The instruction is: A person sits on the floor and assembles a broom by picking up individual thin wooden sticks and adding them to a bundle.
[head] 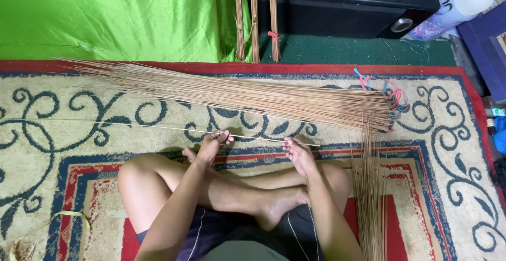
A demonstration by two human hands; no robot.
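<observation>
I sit cross-legged on a patterned rug point(58, 150). My left hand point(213, 144) and my right hand point(298, 153) both pinch one long thin palm-leaf stick point(158, 128) that stretches far to the left across the rug. Just beyond my hands lies a big flat pile of the same brown sticks point(237, 95), its thick ends to the right. A smaller bunch of sticks point(369, 198) lies beside my right knee, running toward me.
Coloured rubber bands point(395, 95) lie at the pile's right end. Three tied stick bundles point(255, 18) lean upright against a green cloth point(105, 13). A black speaker box point(358, 3) stands behind. A yellow-green leaf strip point(71, 216) lies at the lower left.
</observation>
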